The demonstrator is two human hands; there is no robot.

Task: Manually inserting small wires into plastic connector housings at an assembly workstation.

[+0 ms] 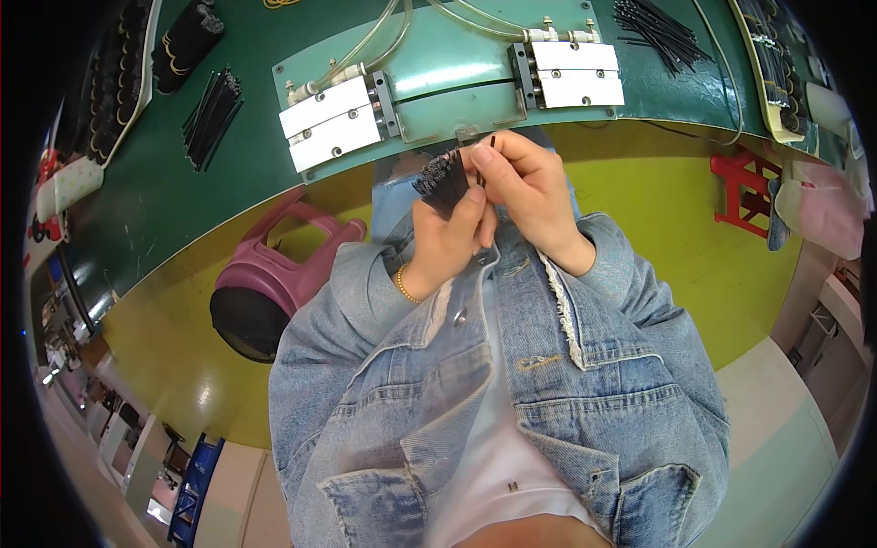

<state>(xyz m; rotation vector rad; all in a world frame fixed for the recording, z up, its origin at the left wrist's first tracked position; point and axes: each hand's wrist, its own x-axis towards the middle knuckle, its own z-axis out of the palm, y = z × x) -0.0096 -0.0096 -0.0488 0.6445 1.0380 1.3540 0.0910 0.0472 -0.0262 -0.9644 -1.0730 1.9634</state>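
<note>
Close in front of my chest, my left hand is wrapped round a dense bundle of thin black rods, their pale-tipped ends fanned toward the upper left. Beside it, my right hand pinches a single thin black rod between thumb and forefinger. Part of that rod is hidden by the fingers. Both hands are nearly touching, just short of the bench fixture. This fixture has a light green plate bearing a left white metal block and a right white metal block, with clear hoses attached.
Loose piles of black rods lie on the green bench, a left pile and a right pile. A banded bundle is at the far left. A pink chair and a red stool stand on the floor.
</note>
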